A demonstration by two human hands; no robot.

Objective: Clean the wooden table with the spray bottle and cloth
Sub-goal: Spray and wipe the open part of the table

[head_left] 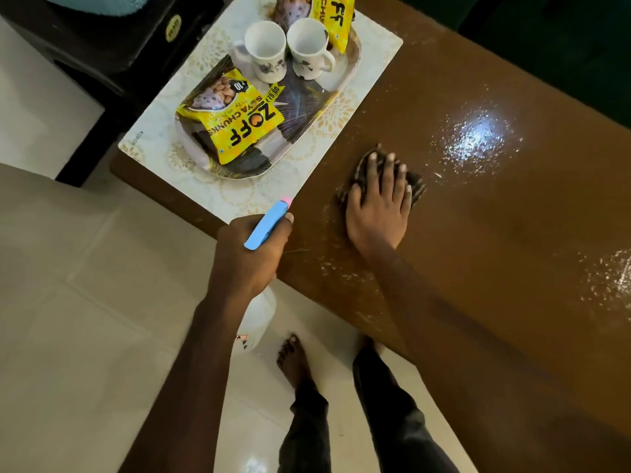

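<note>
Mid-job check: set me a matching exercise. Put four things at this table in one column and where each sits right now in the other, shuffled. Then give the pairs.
Things
1. spray bottle
2. cloth
3. white mugs
4. nearer yellow packet

Places
A. lying flat on the tray
B. pressed under the right hand on the wet table
C. standing upright on the tray
D. gripped in the left hand at the table edge

Pairs: 1-D, 2-B, 3-C, 4-A
</note>
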